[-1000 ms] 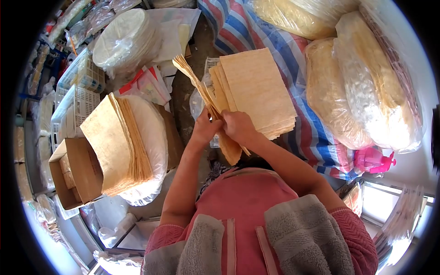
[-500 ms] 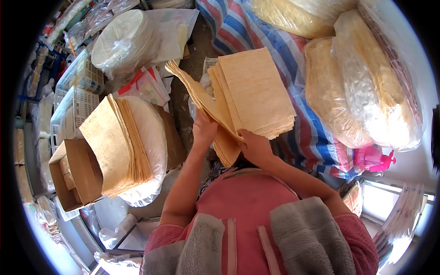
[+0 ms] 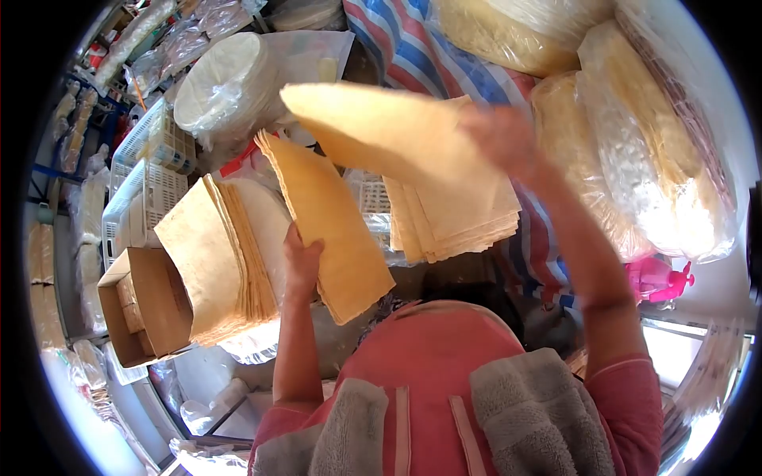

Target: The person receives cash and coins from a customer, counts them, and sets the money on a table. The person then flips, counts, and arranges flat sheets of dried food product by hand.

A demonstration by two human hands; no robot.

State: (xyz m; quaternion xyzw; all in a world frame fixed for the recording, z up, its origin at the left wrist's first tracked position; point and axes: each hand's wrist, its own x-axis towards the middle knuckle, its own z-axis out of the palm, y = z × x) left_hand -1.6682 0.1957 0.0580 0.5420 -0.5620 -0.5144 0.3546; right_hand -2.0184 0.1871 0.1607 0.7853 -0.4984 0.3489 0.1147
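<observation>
My left hand [image 3: 302,260] is closed on a bundle of thin tan sheets [image 3: 335,238], held tilted with its layered edges at the upper left. My right hand [image 3: 502,139], smeared by motion, grips the right end of a single tan sheet [image 3: 369,123]. That sheet stretches leftward in the air, partly over a stack of similar sheets [image 3: 468,218] with rough edges. To the left, another pile of tan sheets [image 3: 210,258] leans beside an open cardboard box [image 3: 163,305].
A striped tarp [image 3: 421,47] lies at the back, with bulging plastic bags [image 3: 651,151] on the right. Near them stands a pink spray bottle [image 3: 659,279]. White plastic baskets [image 3: 151,198] and a wrapped round stack [image 3: 222,87] are on the left.
My right hand has moved up and right from the stack, drawing a sheet across above it. My left hand has shifted left and down with the bundle, away from the stack.
</observation>
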